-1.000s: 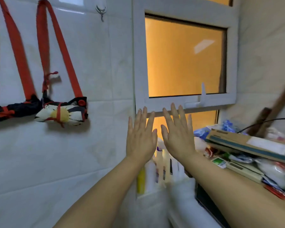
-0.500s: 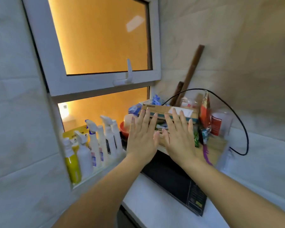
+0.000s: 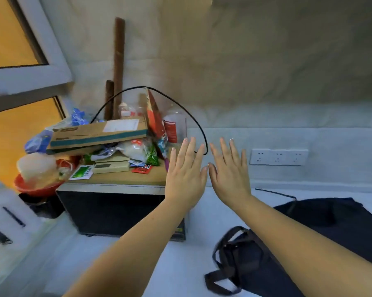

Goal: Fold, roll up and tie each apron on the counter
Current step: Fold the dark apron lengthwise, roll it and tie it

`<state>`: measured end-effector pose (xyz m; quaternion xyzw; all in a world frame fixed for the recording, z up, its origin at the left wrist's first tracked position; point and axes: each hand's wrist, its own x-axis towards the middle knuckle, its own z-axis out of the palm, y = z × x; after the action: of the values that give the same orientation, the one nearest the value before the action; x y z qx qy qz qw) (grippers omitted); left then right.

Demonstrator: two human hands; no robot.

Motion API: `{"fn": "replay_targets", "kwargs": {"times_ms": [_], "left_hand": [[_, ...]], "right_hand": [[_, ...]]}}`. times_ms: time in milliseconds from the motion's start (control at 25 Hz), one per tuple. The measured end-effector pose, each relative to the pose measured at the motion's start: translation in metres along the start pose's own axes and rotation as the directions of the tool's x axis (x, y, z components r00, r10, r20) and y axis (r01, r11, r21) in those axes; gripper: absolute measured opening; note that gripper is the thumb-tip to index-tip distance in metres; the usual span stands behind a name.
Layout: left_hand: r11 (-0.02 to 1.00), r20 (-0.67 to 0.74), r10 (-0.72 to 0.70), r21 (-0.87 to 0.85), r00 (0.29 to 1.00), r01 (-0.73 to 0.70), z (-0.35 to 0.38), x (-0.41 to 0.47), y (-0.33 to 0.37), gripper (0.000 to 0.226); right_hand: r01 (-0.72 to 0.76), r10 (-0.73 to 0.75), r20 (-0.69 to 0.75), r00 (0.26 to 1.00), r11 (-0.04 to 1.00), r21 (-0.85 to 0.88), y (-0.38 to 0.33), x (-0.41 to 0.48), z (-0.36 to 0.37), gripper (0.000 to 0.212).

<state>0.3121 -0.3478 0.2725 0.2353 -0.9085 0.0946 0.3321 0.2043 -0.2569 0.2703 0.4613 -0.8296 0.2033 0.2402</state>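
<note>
Tabletop: apron lying loose.
My left hand, right hand flat, empty; I should spread it smooth first.

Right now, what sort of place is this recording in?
Probably a small home kitchen: a white counter, what looks like a microwave piled with food packets, a wall socket strip, and a dark apron lying on the counter.

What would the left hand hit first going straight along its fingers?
Probably the black cable looping just past the left hand's fingertips, then the wall behind it. Depth is unclear from this one view.
</note>
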Motion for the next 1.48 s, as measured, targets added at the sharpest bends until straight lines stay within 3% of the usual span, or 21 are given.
{"fn": "replay_targets", "kwargs": {"times_ms": [320,560,840,1000,1120,1240,1360,1480], "left_hand": [[0.971,0.077,0.146,-0.203,0.986,-0.128,0.069,0.048,0.118,0.057],[0.948,0.207,0.171,-0.300,0.963,-0.103,0.114,0.066,0.183,0.058],[0.918,0.423,0.309,-0.366,0.852,-0.151,0.169,0.057,0.228,0.059],[0.890,0.502,0.406,-0.406,0.763,-0.207,0.196,0.037,0.254,0.059],[0.869,0.534,0.464,-0.426,0.707,-0.249,0.207,0.026,0.273,0.060],[0.853,0.530,0.497,-0.441,0.687,-0.277,0.217,0.023,0.291,0.061],[0.853,0.574,0.495,-0.463,0.652,-0.239,0.231,0.013,0.308,0.062],[0.869,0.672,0.450,-0.482,0.588,-0.115,0.252,-0.002,0.330,0.065]], "right_hand": [[-0.199,0.203,0.030,0.979,0.974,-0.110,0.135,-0.015,-0.001,0.060],[-0.275,0.294,0.132,0.946,0.950,-0.148,0.220,-0.032,0.002,0.054],[-0.443,0.489,0.236,0.840,0.868,-0.223,0.276,-0.066,0.012,0.055],[-0.559,0.623,0.297,0.724,0.781,-0.278,0.289,-0.113,0.021,0.054],[-0.631,0.696,0.337,0.633,0.717,-0.297,0.298,-0.138,0.021,0.055],[-0.652,0.724,0.352,0.594,0.689,-0.317,0.314,-0.146,0.019,0.055],[-0.653,0.728,0.383,0.569,0.683,-0.328,0.338,-0.151,0.026,0.055],[-0.636,0.709,0.454,0.540,0.697,-0.332,0.368,-0.159,0.039,0.055]]}}
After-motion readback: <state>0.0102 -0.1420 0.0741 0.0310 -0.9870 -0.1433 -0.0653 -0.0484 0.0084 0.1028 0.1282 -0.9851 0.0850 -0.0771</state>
